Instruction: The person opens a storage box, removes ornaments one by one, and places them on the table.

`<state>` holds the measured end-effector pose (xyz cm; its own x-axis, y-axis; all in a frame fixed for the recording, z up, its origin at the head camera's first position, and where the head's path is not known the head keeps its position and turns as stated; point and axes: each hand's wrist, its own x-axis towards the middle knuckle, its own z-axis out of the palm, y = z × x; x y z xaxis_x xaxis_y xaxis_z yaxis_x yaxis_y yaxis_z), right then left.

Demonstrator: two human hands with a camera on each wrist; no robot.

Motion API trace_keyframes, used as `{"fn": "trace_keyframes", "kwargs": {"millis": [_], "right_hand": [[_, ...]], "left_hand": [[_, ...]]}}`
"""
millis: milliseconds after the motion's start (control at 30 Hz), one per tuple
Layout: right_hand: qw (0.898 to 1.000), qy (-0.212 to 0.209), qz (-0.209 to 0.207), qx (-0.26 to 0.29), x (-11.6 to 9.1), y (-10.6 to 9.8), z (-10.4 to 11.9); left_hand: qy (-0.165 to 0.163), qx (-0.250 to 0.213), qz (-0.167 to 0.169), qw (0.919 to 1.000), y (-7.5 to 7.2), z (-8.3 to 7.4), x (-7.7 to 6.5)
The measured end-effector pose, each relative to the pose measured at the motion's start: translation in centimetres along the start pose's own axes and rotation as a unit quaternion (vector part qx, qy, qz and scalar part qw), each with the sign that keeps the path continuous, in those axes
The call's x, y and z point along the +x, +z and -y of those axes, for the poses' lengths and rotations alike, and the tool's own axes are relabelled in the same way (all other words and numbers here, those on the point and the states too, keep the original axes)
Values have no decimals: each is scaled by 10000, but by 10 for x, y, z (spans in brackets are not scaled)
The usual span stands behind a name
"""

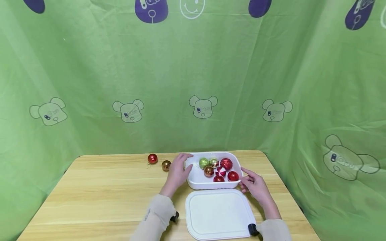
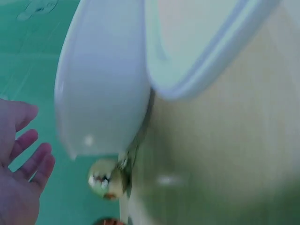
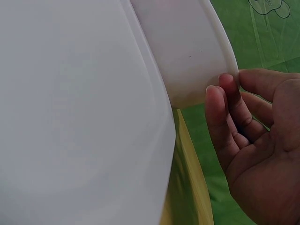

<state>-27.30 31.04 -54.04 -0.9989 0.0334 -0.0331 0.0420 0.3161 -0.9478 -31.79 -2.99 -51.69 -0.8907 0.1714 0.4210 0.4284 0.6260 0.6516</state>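
A white rectangular plastic container [image 1: 202,185] stands near the table's back edge, holding several shiny Christmas baubles. Inside are a green glittery bauble [image 1: 203,163], a bronze one [image 1: 208,171], a red-and-white one [image 1: 220,171] and red ones, such as the ridged bauble [image 1: 226,164]. My left hand [image 1: 178,170] is at the container's left end, thumb and fingers spread; in the left wrist view its fingers show apart from the wall. At the opposite end, the fingertips of my right hand [image 1: 254,183] touch the right rim, fingers loosely bent. A white lid [image 1: 220,214] lies flat in front.
Left of the container, a red bauble [image 1: 152,158] and a gold bauble [image 1: 166,165] lie on the wooden table [image 1: 105,197]. A green printed curtain [image 1: 169,67] hangs behind the table and along its sides.
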Motion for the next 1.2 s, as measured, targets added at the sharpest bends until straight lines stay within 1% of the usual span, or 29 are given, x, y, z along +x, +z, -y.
{"fn": "trace_keyframes", "kwargs": {"millis": [167,267,433,567,767,933,1100,1200], "right_hand": [[10000,6,-4,7,0,0,1],[10000,-21,7,20,-1,1,1],[10000,14,-17,-1,-1,1,2],[10000,62,-56,-51,0,0,2],[9999,101,-65,-117,-2,0,3],[9999,81,-50,-143,-2,0,4],[9999,87,-49,-135,-2,0,3],[9999,95,-24,-134,-2,0,2]], "left_hand": [[429,80,359,9984,18,-13,0],[557,170,530,9969,25,-15,0],[518,365,842,9944,33,-18,1],[508,711,1020,9909,37,-19,2],[603,1192,1294,9826,41,-21,5],[718,1541,1429,9750,44,-21,5],[764,1668,1631,9694,44,-19,5],[755,1727,1670,9678,45,-19,5]]}}
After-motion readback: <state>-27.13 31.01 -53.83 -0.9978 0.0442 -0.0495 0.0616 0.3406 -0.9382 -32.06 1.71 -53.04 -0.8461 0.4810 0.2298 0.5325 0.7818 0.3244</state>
